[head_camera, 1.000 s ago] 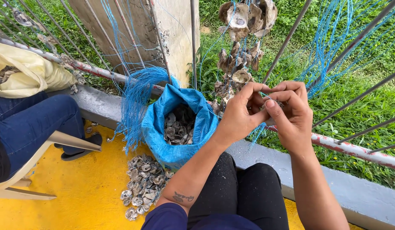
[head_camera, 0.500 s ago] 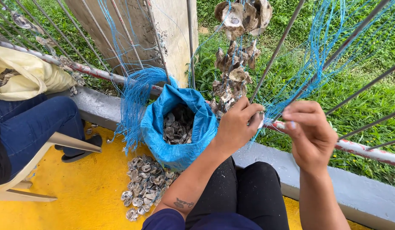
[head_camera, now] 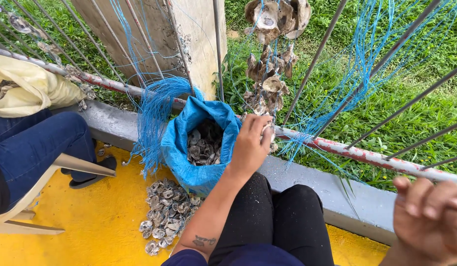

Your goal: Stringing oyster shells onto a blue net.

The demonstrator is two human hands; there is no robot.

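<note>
Shell (head_camera: 268,131) in left hand (head_camera: 250,147)

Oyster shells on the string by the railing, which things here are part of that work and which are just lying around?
In the work:
left hand on the shell string
right hand
blue line
blue sack of shells

Lying about:
shell pile on the floor
yellow bag
chair

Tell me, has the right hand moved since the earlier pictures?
Yes. The right hand has pulled away rightward and down from the hanging shell string, while the left hand stays near it.
</note>
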